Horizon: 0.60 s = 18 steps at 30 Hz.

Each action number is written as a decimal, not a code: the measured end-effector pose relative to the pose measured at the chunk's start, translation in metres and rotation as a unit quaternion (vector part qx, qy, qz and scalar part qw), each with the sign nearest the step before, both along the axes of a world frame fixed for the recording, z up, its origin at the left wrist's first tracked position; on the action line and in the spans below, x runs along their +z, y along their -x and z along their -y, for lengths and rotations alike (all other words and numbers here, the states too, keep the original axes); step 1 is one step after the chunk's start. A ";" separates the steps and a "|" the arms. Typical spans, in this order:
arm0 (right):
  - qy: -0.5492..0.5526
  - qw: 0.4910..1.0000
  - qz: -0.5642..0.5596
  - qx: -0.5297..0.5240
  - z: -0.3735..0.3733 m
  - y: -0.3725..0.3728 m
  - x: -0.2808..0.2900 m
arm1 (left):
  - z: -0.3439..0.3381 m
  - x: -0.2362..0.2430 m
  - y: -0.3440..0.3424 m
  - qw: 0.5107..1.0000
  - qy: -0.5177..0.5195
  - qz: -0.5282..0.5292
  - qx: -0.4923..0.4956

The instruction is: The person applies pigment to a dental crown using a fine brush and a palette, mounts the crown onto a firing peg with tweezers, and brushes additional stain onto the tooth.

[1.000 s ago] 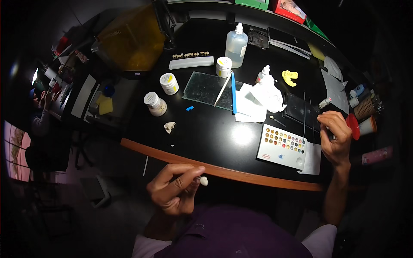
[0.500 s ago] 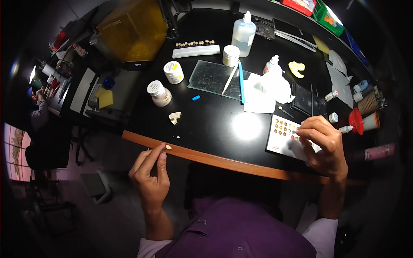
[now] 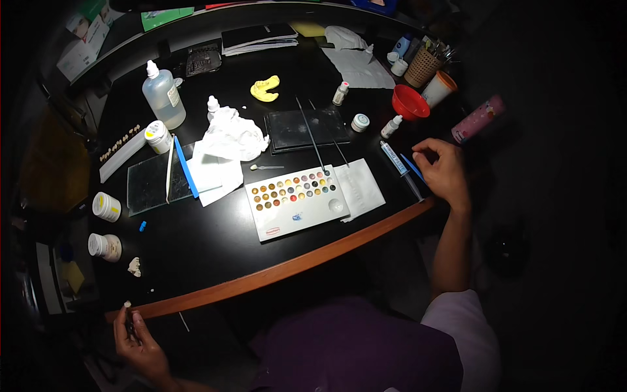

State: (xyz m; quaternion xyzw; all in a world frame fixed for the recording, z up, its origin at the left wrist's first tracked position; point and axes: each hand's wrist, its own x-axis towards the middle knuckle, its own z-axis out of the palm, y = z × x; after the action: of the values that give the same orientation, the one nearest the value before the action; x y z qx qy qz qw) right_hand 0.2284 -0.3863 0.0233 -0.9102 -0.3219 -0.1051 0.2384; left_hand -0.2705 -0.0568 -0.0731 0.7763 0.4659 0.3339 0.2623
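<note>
At the lower left, my left hand (image 3: 142, 346) is closed, its fingertips pinching a small dark holder. A small ivory tooth-shaped crown (image 3: 127, 304) sits at its tip, just at the wooden table edge. On the right, my right hand (image 3: 445, 175) hovers with loosely curled fingers and a gap between thumb and forefinger. Its fingertips are close to a slim blue stick (image 3: 411, 165), with no grip on it visible. A blue-and-white tube (image 3: 394, 159) lies beside that stick. The white palette (image 3: 281, 225) with rows of coloured wells lies between my hands.
Brushes (image 3: 310, 134) rest across a black case (image 3: 294, 132) and the palette. Crumpled tissue (image 3: 235, 136), a glass slab (image 3: 147, 186), jars (image 3: 104, 247) and a clear bottle (image 3: 163, 98) stand left. A red bowl (image 3: 410, 102), dropper bottle (image 3: 391, 127) and pink can (image 3: 478, 119) stand right.
The view has swung to the right. My right hand has moved from over the palette to the blue stick and tube. My left hand still holds the crown near the table edge.
</note>
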 end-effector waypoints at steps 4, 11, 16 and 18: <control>-0.027 0.997 -0.067 -0.022 -0.001 -0.002 -0.028 | -0.021 0.006 0.001 1.000 -0.016 0.001 0.027; 0.001 1.000 0.001 0.000 0.006 0.012 -0.067 | -0.043 0.014 -0.039 0.998 -0.031 0.025 0.038; -0.142 0.980 -0.134 -0.035 0.048 -0.002 -0.067 | -0.043 0.026 -0.050 0.999 -0.007 -0.041 0.024; -0.148 0.980 -0.133 0.000 0.048 -0.003 -0.067 | -0.037 0.032 -0.050 0.999 -0.002 -0.042 0.026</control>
State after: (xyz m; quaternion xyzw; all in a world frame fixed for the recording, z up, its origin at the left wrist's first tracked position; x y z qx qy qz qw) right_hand 0.2311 -0.4346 -0.0435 -0.8706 -0.2685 -0.0296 0.4111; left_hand -0.2208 -0.0193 -0.0407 0.7779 0.4956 0.3087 0.2323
